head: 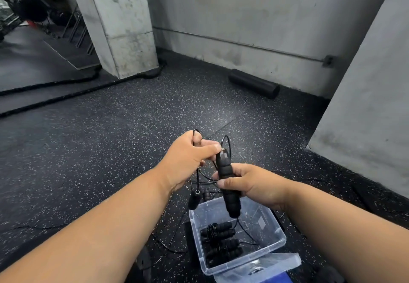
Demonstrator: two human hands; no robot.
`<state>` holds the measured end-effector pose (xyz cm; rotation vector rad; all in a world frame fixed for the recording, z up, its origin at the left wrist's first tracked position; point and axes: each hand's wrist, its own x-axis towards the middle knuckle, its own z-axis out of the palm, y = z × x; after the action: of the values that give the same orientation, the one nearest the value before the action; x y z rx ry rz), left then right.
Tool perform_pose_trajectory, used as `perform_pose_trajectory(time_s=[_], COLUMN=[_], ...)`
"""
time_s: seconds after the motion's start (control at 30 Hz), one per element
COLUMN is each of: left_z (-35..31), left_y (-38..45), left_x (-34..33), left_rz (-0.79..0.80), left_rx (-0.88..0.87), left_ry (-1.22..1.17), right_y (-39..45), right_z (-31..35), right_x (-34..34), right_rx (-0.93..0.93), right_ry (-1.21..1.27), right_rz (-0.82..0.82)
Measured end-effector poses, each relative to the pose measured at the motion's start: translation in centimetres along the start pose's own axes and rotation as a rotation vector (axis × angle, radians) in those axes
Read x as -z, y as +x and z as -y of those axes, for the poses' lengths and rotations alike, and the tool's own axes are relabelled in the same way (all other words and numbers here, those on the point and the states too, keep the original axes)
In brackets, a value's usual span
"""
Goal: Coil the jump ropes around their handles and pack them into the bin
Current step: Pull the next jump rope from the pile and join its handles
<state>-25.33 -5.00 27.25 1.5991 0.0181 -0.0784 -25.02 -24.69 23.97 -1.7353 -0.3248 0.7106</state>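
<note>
My right hand (245, 184) grips a pair of black foam jump-rope handles (228, 192), held upright over the clear plastic bin (275, 234). At the top of the handles my left hand (188, 157) pinches the thin black cord (226, 141), which loops above my fingers and hangs down in slack strands. A small black weight or handle end (194, 201) dangles on the cord below my left hand. Inside the bin lie coiled jump ropes (219, 241) with black handles.
The bin's clear lid (259, 266) lies against its near side. Loose black cord (170, 244) trails on the speckled rubber floor left of the bin. A black foam roller (254, 83) lies by the far wall. A concrete pillar (124, 23) and thick battle ropes (55, 96) are at left.
</note>
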Motion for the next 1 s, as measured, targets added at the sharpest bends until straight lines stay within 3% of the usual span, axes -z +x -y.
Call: perform_pose_trajectory(time_s=[0.1, 0.27, 0.47, 0.77, 0.87, 1.0], left_z=[-1.3, -3.3, -3.4, -4.1, -4.2, -2.3], left_y=[0.3, 0.3, 0.1, 0.2, 0.5, 1.3], left_x=[0.6, 1.3, 1.0, 0.7, 1.0, 2.9], left_rz=[-0.015, 0.091, 0.158, 0.101, 0.031, -0.083], left_rx=[0.099, 0.239, 0.278, 0.265, 0.255, 0.243], left_ry=[-0.297, -0.847, -0.999, -1.241, -1.076, -0.240], right_y=[0.1, 0.9, 1.9, 1.7, 1.8, 1.8], right_z=[-0.9, -2.3, -3.8, -3.0, -2.7, -1.2], right_x=[-0.5, -1.9, -4.4, -6.7, -6.9, -5.6], right_rx=[-0.023, -0.033, -0.021, 0.012, 0.002, 0.023], right_ry=[-0.004, 0.010, 0.174, 0.374, 0.412, 0.441], right_rz=[-0.045, -0.077, 0.100, 0.240, 0.205, 0.045])
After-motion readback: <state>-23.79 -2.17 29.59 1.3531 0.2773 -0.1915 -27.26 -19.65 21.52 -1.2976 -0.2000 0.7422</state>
